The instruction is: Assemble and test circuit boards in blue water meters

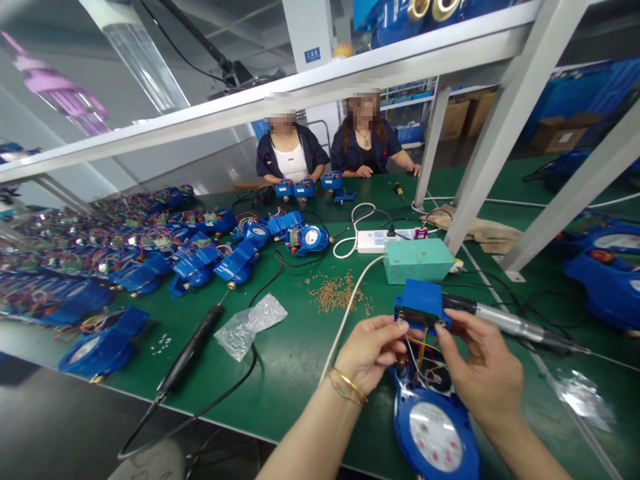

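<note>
Green covers the tabletop (295, 373) in front of us, and at its far left we see crowded rows of blue meters (143, 272) with coloured wires showing. Nearer the front edge lies a single blue meter (93, 353), with a few small white bits (160, 344) just beside it. Next comes a black corded screwdriver (193, 350), lying aslant, then a crumpled clear plastic bag (253, 327). Across the table we make out two people in dark jackets, seated side by side. A loose scatter of small copper-coloured screws (333, 293) spreads near the middle, with a white power strip (373, 241) behind and to its right. Our left hand (367, 350) pinches the lower left corner of a blue cover (419, 297), thumb and fingers nearly together. The cover is held up, tilted, over the top end of an open meter (435, 433), wires running between the two; a green box (419, 261) stands just behind. Our right hand (483, 360) grips the cover's right side, thumb in front and fingers bent round behind. Beyond that hand lies a silver-and-black screwdriver (510, 321), and farther right another clear bag (583, 400).
</note>
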Tool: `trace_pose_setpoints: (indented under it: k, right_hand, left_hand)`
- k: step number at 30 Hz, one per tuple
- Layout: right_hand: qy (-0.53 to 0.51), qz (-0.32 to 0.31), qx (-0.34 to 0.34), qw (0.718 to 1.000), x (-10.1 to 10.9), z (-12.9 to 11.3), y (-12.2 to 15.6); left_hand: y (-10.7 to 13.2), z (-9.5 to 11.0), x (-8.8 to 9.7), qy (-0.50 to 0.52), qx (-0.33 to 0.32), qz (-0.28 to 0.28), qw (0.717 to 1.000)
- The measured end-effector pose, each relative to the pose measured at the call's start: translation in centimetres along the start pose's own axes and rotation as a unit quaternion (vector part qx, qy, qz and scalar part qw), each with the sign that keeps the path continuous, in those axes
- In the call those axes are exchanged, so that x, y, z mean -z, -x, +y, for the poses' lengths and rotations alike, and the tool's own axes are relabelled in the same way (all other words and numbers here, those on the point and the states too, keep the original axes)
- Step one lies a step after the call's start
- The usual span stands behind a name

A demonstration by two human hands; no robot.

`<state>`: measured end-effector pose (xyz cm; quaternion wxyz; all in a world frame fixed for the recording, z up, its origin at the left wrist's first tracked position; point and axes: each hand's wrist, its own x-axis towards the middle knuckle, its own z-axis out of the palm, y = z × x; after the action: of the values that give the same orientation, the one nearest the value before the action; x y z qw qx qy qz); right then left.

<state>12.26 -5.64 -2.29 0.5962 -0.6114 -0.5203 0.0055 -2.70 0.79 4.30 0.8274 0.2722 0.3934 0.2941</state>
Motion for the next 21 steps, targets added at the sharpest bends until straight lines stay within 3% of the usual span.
trace_pose_setpoints:
  k: [4, 13, 21]
  right_hand:
    - [0.046, 0.0, 0.059, 0.997, 0.1, -0.2, 0.0]
    - [0.002, 0.021, -0.02, 1.0, 0.2, -0.7, -0.1]
    - [0.02, 0.031, 0.0, 0.999, 0.2, -0.7, -0.2]
  left_hand:
    - [-0.2, -0.5, -0.4, 0.041, 0.002, -0.004, 0.999]
    - [0.6, -1.1, 0.2, 0.066, 0.014, -0.003, 0.998]
    - [0.4, -1.5, 0.1, 0.029, -0.041, 0.03, 0.998]
